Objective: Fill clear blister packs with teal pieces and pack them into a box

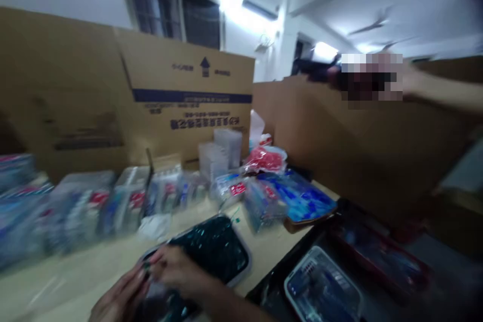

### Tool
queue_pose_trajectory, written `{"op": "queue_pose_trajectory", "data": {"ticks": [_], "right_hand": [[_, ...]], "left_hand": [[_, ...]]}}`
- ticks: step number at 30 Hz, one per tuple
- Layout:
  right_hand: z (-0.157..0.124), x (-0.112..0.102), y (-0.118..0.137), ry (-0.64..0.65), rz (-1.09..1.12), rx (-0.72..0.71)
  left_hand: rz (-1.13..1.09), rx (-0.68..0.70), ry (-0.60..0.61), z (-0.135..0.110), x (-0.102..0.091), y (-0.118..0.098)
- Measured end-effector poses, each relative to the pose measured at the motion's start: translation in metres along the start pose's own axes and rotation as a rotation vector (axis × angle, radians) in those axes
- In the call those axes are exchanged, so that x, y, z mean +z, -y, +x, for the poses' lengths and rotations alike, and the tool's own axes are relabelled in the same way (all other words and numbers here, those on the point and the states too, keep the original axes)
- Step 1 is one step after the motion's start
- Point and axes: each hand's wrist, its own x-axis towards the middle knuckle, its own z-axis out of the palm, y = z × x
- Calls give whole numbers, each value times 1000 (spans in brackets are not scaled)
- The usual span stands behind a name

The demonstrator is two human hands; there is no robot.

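My left hand [123, 294] and my right hand [177, 269] meet at the front of the table, fingertips pinched close together. Between them shows a small dark green piece [146, 265], too blurred to name; both hands appear to grip it. Beneath and behind my hands lies a light-rimmed tray [246, 265] with glossy dark green film or bags [211, 246] in it. My right forearm crosses over the tray's near part and hides some of it. A crumpled white wad [154, 226] rests just beyond my hands.
Clear plastic boxes [130, 206] with packets line the back, before a cardboard wall [188, 75]. Blue bags [302, 193] and a red bundle [266, 158] lie right of them. A pale-rimmed container [324, 287] sits at lower right. Another person's arm [441, 88] reaches in above, holding something dark.
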Motion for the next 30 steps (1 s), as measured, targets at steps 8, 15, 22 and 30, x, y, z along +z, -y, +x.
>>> {"op": "queue_pose_trajectory", "data": {"ticks": [8, 15, 22, 30], "right_hand": [[-20, 5, -6, -10, 5, -238], [-25, 13, -12, 75, -161, -297], [-30, 14, -12, 23, -266, -279], [-36, 9, 4, 211, 124, -131]], "left_hand": [[-307, -64, 11, -10, -11, 17], [-108, 130, -48, -12, -20, 32], [118, 214, 34, -8, -26, 39], [-275, 21, 186, -24, -26, 17]]}}
